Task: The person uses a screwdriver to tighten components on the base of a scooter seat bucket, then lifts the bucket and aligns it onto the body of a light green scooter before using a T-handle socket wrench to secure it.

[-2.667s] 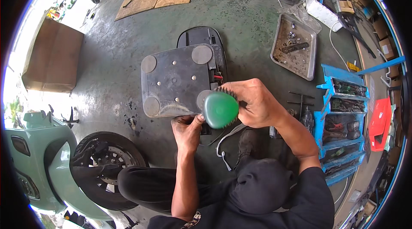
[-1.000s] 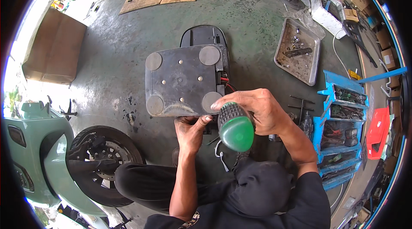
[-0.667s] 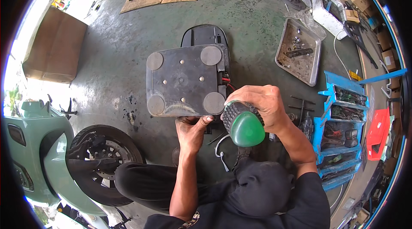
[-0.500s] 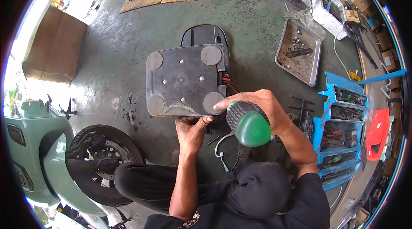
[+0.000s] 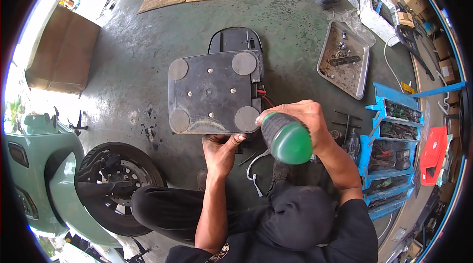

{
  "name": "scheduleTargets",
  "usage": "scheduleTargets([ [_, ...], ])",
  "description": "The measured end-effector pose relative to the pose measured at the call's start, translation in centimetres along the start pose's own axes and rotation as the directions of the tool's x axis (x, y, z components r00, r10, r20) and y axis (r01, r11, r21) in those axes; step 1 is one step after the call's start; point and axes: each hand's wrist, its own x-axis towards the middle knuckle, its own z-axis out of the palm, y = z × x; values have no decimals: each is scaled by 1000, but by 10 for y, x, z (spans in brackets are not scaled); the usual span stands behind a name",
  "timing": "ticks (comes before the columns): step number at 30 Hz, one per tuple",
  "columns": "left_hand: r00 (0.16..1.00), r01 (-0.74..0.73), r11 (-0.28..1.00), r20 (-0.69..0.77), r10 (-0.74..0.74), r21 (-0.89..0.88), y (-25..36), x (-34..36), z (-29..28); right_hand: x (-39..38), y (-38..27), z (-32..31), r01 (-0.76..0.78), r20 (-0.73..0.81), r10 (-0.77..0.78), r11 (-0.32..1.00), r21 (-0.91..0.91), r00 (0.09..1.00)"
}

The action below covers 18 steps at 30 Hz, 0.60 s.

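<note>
The left hand grips the black case by its near edge. Just right of it, the right hand grasps a green-and-black handle.

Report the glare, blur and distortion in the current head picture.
Head view: glare bleaches the left edge beyond the cardboard box; head view: the green-ended handle in the right hand looks blurred; head view: fisheye lines bow along the right rim, and the corners fall black.
</note>
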Motion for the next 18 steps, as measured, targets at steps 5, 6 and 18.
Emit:
scheduleTargets([
  [5,998,58,995,21,-56,-79,-7,4,-4,0,2,3,94,-74,-102,991,-98,992],
  [6,997,75,993,37,-72,-96,-7,4,-3,0,2,3,115,-66,-122,987,-109,990],
  [18,999,-10,1000,45,9,23,-23,3,-8,12,-20,-7,-108,189,28,898,427,982],
])
